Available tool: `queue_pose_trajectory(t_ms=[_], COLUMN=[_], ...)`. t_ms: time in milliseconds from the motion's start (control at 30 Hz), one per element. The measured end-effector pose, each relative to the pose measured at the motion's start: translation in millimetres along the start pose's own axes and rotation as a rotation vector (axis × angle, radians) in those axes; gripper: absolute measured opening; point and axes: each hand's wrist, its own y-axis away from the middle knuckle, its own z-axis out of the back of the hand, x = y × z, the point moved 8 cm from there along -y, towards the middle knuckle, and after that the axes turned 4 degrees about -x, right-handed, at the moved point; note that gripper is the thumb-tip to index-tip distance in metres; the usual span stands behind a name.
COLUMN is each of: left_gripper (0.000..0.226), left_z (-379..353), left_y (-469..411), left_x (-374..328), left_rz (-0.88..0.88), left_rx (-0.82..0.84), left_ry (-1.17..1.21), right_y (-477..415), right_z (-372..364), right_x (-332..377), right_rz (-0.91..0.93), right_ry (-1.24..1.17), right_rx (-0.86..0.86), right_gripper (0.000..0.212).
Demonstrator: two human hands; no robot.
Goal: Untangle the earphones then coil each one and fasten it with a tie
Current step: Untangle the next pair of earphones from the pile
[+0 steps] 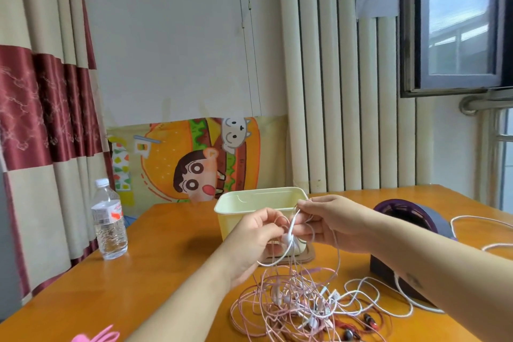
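Head camera shows both your hands held up over the worktop, just in front of a pale yellow box. Your left hand has its fingers curled, and they pinch a white cord. Your right hand pinches the same white cord a bit higher up, with fingers pressed close together, and some thin pink cords run through it too. The cords hang down from your hands into the big pile of earphones lying on the worktop close to you. Pink, white and red cords are all mixed up in that pile.

It looks like you are only at the start, working one cord out of the mess. No earphone looks free yet. None is rolled into a coil, and none has a tie on it. So almost all the work is left: get each one out, roll it up, tie it. A pink thing lies at the near left edge. It may be the ties, but it is too blurry to tell.
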Motion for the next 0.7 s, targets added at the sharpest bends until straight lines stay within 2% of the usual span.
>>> queue_pose_trajectory(t_ms=[100, 200, 300, 367, 400, 433, 500, 567, 700], left_gripper=[0.026, 0.031, 0.035, 0.031, 0.033, 0.039, 0.060, 0.074, 0.078], left_z=[-1, 3, 13, 20, 24, 27, 28, 17, -10], left_y=[1, 1, -1, -3, -4, -5, -4, 4, 22], left_x=[6, 11, 17, 25, 33, 39, 51, 55, 68], left_rz=[0.052, 0.032, -0.046, -0.052, -0.015, 0.033, 0.100, 0.081, 0.052], left_rx=[0.025, 0.036, -0.003, 0.000, 0.016, 0.039, 0.116, 0.209, 0.424], left_ry=[-0.040, -0.289, -0.750, -0.943, -1.003, -1.051, -1.125, -1.152, -1.235], right_y=[1, 1, 4, 8, 9, 6, 0, -2, 4], right_z=[-4, 2, 24, 35, 38, 40, 48, 59, 74], right_x=[8, 24, 42, 53, 54, 52, 32, 2, -54], right_rz=[0.056, 0.178, 0.343, 0.427, 0.444, 0.430, 0.286, 0.116, -0.169], right_ry=[-0.031, -0.064, 0.334, 0.595, 0.709, 0.824, 1.031, 1.233, 1.509], right_rx=[0.058, 0.036, -0.212, -0.346, -0.359, -0.341, -0.272, -0.183, 0.044], right_gripper=[0.022, 0.018, 0.027, 0.026, 0.025, 0.023, 0.019, 0.018, 0.034])
